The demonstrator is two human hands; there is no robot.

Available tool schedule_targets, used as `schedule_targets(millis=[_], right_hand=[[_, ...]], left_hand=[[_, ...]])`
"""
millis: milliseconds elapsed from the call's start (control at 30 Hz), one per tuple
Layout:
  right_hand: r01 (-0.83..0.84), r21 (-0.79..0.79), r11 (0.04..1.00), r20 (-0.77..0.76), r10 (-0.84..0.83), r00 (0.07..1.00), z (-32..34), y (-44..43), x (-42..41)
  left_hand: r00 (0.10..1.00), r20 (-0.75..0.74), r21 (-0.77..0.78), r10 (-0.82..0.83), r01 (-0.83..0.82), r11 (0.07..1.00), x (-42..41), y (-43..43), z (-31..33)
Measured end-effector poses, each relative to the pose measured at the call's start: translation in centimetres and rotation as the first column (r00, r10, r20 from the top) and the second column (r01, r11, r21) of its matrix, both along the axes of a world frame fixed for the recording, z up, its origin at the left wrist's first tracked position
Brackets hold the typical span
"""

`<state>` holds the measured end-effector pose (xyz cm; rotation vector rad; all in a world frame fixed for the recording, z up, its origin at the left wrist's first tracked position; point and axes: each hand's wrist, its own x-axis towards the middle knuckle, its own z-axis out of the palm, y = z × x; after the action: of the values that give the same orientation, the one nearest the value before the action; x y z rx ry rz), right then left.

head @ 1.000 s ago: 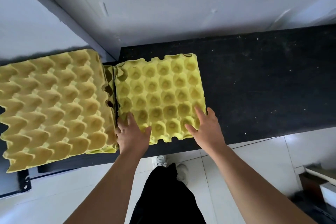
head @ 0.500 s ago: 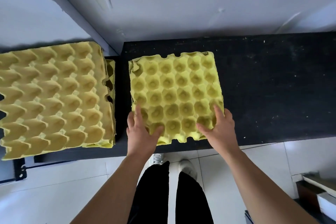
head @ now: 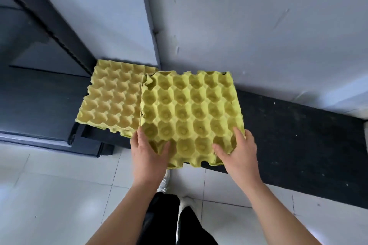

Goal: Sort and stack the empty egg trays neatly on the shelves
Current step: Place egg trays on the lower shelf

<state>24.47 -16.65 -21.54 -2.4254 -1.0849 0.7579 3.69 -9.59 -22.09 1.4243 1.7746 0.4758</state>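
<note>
Hands framed the work in the head view. The left hand (head: pixel 148 151) clasped the near left corner of a yellow tray (head: pixel 191 113) and the right hand (head: pixel 237 151) clasped the near right corner. Each had its thumb laid over the cups and its fingers run up the side edge. Whether any fingers curled underneath could not be seen. A grip at both corners probably kept the thin pulp level and square, so its cups could be lined up for nesting.

The tray sat cups up, above the front of the black shelf (head: pixel 298 135). Its near edge hung out over the tiled floor (head: pixel 49 185), and its left edge overlapped the right side of the other tray (head: pixel 111 101). Whether the two touched could not be told. The other tray lay on the shelf at the corner where the dark post (head: pixel 49 16) met the grey wall (head: pixel 258 26). It looked like the place chosen for the pile, though how many layers lay under it was unclear.

Every cup in both trays was empty. The shelf to the right carried only pale specks.
</note>
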Motion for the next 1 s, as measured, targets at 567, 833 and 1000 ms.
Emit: schedule_targets(millis=[567, 833, 1000], right_hand=[[-0.462, 0.233, 0.856, 0.155, 0.437, 0.886, 16.5, 5.7, -25.4], [-0.485, 0.281, 0.828, 0.086, 0.482, 0.872, 18.9, 7.9, -45.0], [-0.496, 0.346, 0.797, 0.088, 0.499, 0.862, 20.8, 10.5, -54.4]], left_hand=[[0.860, 0.078, 0.271, 0.505, -0.506, 0.819, -25.8, -4.0, 16.1], [0.835, 0.095, 0.364, 0.543, -0.536, 0.761, -45.3, -2.5, 20.3], [0.846, 0.072, 0.414, 0.528, -0.507, 0.756, -55.4, 0.2, 22.8]])
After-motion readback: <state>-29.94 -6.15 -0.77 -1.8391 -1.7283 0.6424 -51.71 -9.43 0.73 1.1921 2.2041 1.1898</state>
